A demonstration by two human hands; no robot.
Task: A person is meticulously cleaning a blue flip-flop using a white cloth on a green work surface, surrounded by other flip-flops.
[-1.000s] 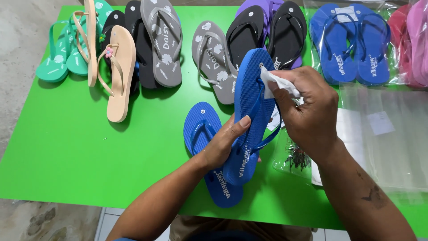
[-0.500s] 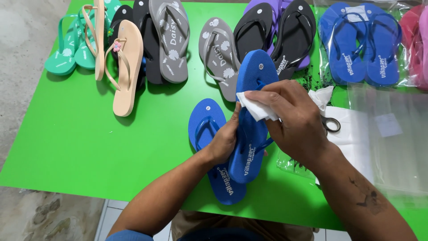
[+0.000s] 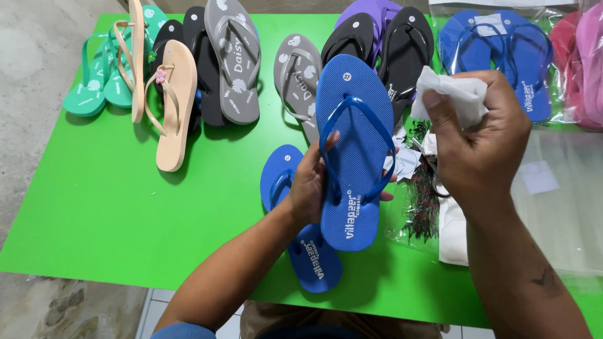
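My left hand [image 3: 312, 185] grips a blue flip-flop [image 3: 355, 150] from its left edge and underneath, holding it flat with the strap side facing up over the green table [image 3: 113, 207]. My right hand [image 3: 480, 141] is off to the right of that sandal, closed around a crumpled white cloth [image 3: 455, 94]. The matching blue flip-flop [image 3: 301, 245] lies on the table beneath my left forearm, partly hidden by the wrist.
Along the far edge lie teal [image 3: 94, 88], beige [image 3: 173, 103], grey [image 3: 235, 56], black [image 3: 402, 47] and purple flip-flops. Bagged blue [image 3: 509, 50] and pink [image 3: 581, 63] pairs sit at the right. Clear plastic bags [image 3: 553, 207] and black tag fasteners [image 3: 421, 201] lie under my right arm.
The blue flip-flop has turned from edge-on to strap side up. My right hand has lifted the white cloth off it and moved to the right.
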